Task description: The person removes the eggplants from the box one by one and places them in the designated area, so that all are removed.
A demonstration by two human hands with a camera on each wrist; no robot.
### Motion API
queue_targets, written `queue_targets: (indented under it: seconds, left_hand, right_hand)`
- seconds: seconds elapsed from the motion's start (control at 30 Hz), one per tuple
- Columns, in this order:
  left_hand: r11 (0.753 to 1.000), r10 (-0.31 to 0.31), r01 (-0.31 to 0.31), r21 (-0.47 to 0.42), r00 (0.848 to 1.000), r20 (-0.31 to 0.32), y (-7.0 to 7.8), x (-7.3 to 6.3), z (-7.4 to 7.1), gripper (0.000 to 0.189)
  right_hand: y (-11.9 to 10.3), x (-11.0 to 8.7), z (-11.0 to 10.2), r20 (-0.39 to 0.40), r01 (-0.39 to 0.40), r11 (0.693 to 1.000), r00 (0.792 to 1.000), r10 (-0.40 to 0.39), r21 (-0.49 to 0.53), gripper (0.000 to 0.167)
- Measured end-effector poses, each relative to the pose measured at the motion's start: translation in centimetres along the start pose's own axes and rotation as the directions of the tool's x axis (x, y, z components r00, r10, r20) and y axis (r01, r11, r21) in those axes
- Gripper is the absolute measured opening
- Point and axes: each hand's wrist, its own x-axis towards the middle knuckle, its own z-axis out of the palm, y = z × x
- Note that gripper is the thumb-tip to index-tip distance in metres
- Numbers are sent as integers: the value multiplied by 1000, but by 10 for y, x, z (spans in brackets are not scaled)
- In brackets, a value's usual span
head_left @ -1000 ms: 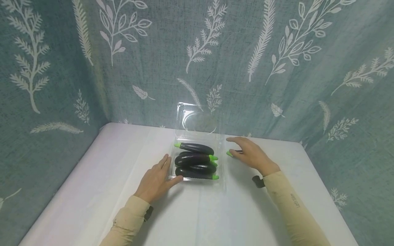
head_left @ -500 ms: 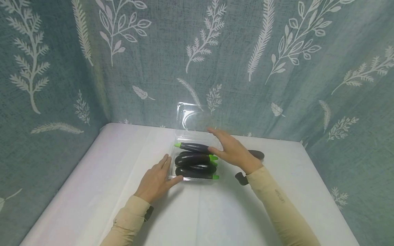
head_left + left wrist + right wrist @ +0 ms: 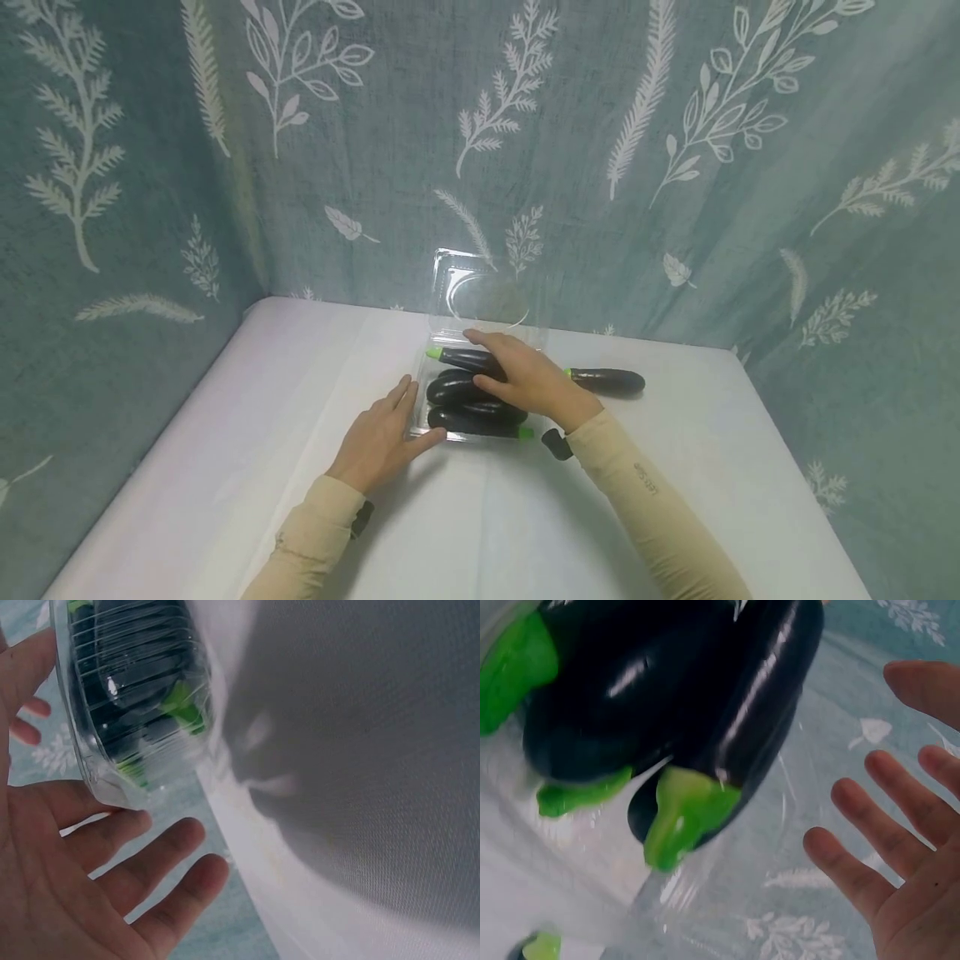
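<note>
An open clear plastic clamshell container (image 3: 459,437) holds several glossy black eggplants (image 3: 454,389) with green stems, lying crosswise. My left hand (image 3: 378,442) rests against its near left corner, fingers extended; in the left wrist view its fingertips (image 3: 191,829) reach around the corner. Above the right half of the container is my right hand (image 3: 534,379), overlapping the eggplants' right ends. The right wrist view shows its fingers (image 3: 855,799) spread and holding nothing, beside the eggplants (image 3: 757,690). Another eggplant (image 3: 611,382) lies on the table to the right, partly behind the right hand.
The container's transparent lid (image 3: 487,302) stands raised at the back. A white-covered table (image 3: 225,467) carries everything. Green curtains (image 3: 585,167) with white leaf prints rise behind the table and along both sides.
My right hand has moved left from the loose eggplant to over the container, uncovering most of that eggplant. The left hand keeps its place at the container's corner.
</note>
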Motion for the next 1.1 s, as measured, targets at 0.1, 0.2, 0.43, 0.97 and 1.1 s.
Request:
queue_targets:
  seconds: [0.1, 0.2, 0.43, 0.97, 1.1]
  left_hand:
    - [1000, 2, -2, -1, 1000, -6, -1, 0, 2, 94]
    - [1000, 11, -11, 2, 1000, -21, -1, 0, 1, 94]
    - [1000, 9, -9, 5, 1000, -19, -1, 0, 1, 94]
    - [1000, -7, 7, -2, 1000, -11, 1, -1, 0, 93]
    - [1000, -7, 7, 2, 1000, -14, 2, -2, -1, 94]
  right_hand:
    - [-3, 3, 6, 29, -4, 1000, 1000, 5, -18, 68]
    - [-7, 6, 10, 52, -6, 1000, 999, 8, -30, 68]
    - [-9, 11, 20, 82, 25, 996, 996, -19, -80, 64]
    - [-11, 16, 25, 89, 48, 992, 995, -38, -115, 55]
    - [-12, 16, 27, 99, 44, 991, 995, -32, -126, 53]
